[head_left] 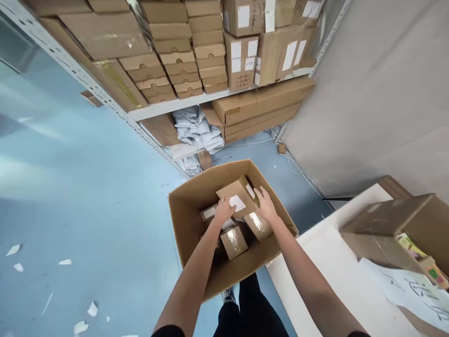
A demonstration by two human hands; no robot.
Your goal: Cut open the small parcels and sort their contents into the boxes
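A large open cardboard box (185,224) stands below me with several small parcels inside. My left hand (224,210) grips the near left edge of a small cardboard box (229,189) at the top of the pile, its thumb by a white label. My right hand (265,205) presses against the right side of that same box, fingers bent around its edge. Under and in front of it lie a taped carton (234,243), another taped carton (257,224) and a labelled carton (209,213). Part of the pile is hidden by my hands.
Ahead, a metal shelf (157,112) carries stacked cartons, long flat boxes (263,105) and grey plastic bags (196,126). A white table (326,271) at right bears an open carton (379,234) and a handwritten sheet (410,290). Paper scraps (80,327) lie on the blue floor.
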